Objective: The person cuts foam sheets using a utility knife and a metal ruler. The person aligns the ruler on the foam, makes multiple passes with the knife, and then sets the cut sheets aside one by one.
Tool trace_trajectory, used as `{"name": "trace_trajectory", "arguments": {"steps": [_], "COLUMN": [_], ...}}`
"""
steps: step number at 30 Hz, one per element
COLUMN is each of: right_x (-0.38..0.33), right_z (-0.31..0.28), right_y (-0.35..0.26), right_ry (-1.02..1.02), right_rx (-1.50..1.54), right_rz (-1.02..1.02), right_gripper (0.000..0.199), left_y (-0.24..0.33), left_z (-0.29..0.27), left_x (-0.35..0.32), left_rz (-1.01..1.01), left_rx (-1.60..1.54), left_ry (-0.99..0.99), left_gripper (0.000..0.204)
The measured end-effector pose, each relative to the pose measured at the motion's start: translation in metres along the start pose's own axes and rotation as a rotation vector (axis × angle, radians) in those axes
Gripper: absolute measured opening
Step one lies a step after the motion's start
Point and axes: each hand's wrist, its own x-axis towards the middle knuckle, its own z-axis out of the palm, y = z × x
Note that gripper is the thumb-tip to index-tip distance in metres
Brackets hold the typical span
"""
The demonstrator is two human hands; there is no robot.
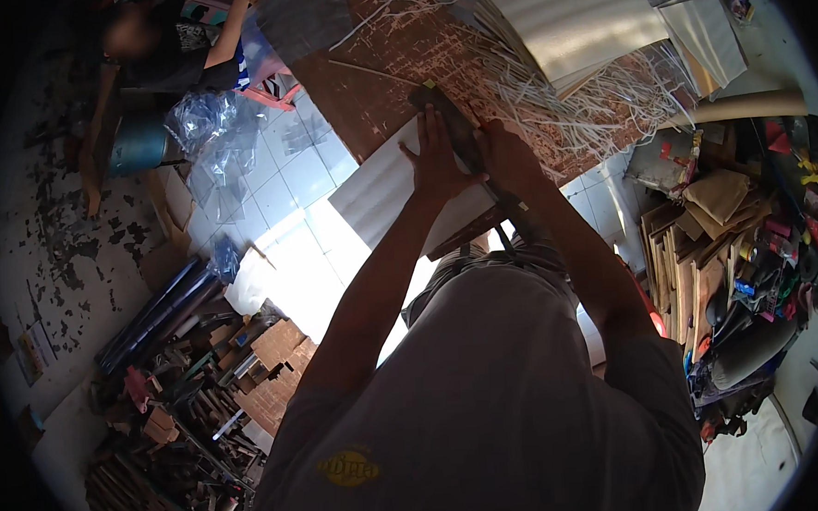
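Note:
A pale board sheet point(378, 197) lies on the brown, scratched worktable point(377, 91), with a corner reaching past its left edge. My left hand point(436, 162) presses down on it, fingers spread, fingertips close to a long dark straightedge point(461, 134). The straightedge runs slantwise over the sheet toward my body. Beside its right side, my right hand point(510, 162) is closed round a slim tool point(477, 115); only a thin end shows, so its kind is unclear. Many narrow off-white strips point(559, 109) are heaped on the table to the right of my hands.
A stack of large pale sheets point(572, 20) stands at the table's far right. Another person point(185, 45) sits at the far left, near clear plastic bags point(213, 127). Scrap wood pieces point(195, 405) pile up at left; cardboard pieces point(704, 231) lean at right.

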Motion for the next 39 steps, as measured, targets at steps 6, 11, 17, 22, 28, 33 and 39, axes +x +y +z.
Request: {"name": "trace_trajectory", "arguments": {"steps": [6, 11, 17, 22, 28, 33, 39], "right_x": [0.068, 0.077, 0.06, -0.025, -0.119, -0.108, -0.02], "right_z": [0.018, 0.03, 0.008, -0.009, -0.003, -0.002, -0.025], "right_y": [-0.02, -0.014, -0.025, 0.021, 0.09, 0.128, 0.003], "right_ry": [-0.038, -0.034, -0.151, -0.31, -0.245, -0.349, -0.112], "right_rx": [-0.104, -0.162, -0.216, -0.417, -0.252, -0.461, -0.163], "right_rz": [-0.079, -0.072, -0.083, -0.164, 0.204, -0.24, 0.053], "right_gripper": [0.049, 0.051, 0.049, 0.042, 0.044, 0.041, 0.051], "left_y": [-0.001, 0.0, 0.0, -0.002, 0.005, 0.005, -0.001], "left_z": [-0.002, -0.004, -0.003, -0.004, 0.0, -0.004, -0.003], "left_x": [-0.001, -0.002, -0.001, -0.001, 0.004, 0.003, -0.001], "left_rz": [-0.004, 0.01, 0.002, -0.048, -0.017, -0.005, -0.023], "left_rx": [-0.045, -0.028, -0.005, -0.007, -0.001, -0.016, -0.032], "left_ry": [-0.009, -0.009, -0.032, -0.042, -0.011, -0.002, -0.01], "left_gripper": [0.159, 0.157, 0.155, 0.156, 0.157, 0.158, 0.157]}}
